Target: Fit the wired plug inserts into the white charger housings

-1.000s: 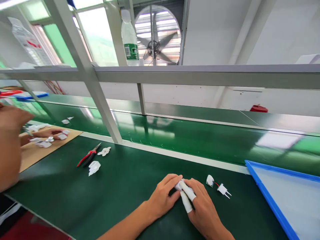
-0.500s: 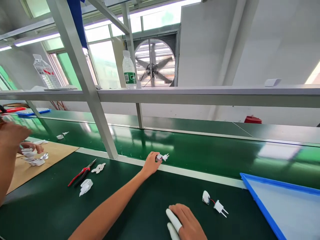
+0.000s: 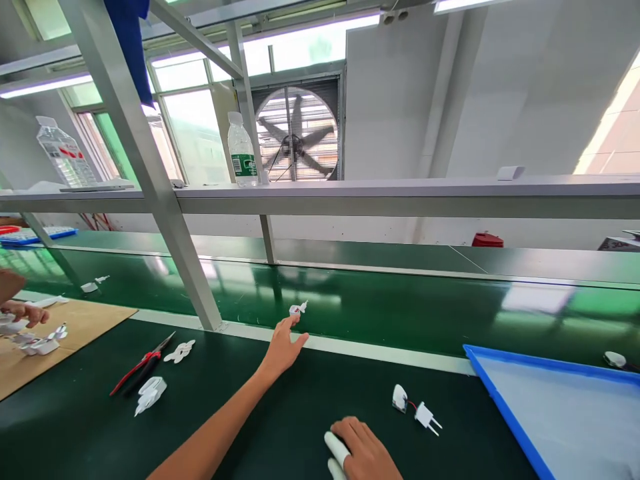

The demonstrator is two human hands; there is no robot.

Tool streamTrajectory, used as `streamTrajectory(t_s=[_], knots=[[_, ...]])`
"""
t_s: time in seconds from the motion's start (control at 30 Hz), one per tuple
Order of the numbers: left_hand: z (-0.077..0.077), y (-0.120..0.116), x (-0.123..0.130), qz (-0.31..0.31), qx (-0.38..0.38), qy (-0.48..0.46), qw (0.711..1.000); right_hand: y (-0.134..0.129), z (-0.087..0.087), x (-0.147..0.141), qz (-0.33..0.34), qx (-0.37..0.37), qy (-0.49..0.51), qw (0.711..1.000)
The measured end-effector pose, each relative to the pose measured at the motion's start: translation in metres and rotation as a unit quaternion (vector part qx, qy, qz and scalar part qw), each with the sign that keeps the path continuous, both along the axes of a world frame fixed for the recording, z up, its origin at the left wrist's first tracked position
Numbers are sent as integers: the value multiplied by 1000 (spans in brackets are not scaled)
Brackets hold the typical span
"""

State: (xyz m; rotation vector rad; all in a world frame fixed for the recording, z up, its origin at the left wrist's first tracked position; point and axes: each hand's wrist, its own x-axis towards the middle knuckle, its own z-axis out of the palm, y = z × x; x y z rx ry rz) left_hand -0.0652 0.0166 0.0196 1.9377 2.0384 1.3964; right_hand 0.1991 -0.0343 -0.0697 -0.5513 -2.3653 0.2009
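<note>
My left hand [image 3: 284, 345] reaches over the pale strip at the edge of the green conveyor belt [image 3: 390, 313], thumb spread from the fingers. Just beyond its fingertips a small white plug piece [image 3: 299, 309] lies on the belt; whether a fingertip still touches it I cannot tell. My right hand [image 3: 364, 452], with white finger cots on two digits, rests loosely on the dark green table, holding nothing. To its right lies a white two-pin plug [image 3: 426, 417], joined by a short red wire to a small white housing [image 3: 399, 398].
Red-and-black pliers [image 3: 144, 367] and white plastic parts [image 3: 151, 395] lie on the left. A blue-rimmed tray [image 3: 505, 413] is at the right. A co-worker's hand [image 3: 25, 312] is over brown board at far left. A metal upright [image 3: 187, 260] and shelf stand ahead.
My left hand has let go of the white plug piece, which now lies on the belt, and its thumb has opened. The view has turned slightly right. My right hand stays on the table.
</note>
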Motion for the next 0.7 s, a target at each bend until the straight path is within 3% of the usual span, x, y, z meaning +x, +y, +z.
streamTrajectory(t_s=[0.1, 0.2, 0.37, 0.47, 0.57, 0.7], knots=[[-4, -50, 43, -67, -24, -4, 997, -3, 19, 4, 16, 31, -59, 998], [-12, -86, 70, -132, -22, 9, 991, -12, 52, 8, -3, -1, -133, 991], [-27, -94, 63, -201, 79, 96, 972, -24, 93, 25, -49, -23, -235, 971], [-32, -88, 53, -223, 110, 127, 960, -31, 104, 71, -156, -16, -219, 963], [-37, -87, 50, -242, 141, 155, 947, -36, 115, 145, -319, 22, -161, 934], [-44, -86, 54, -280, 171, 192, 925, -43, 131, 236, -428, 108, -37, 897]])
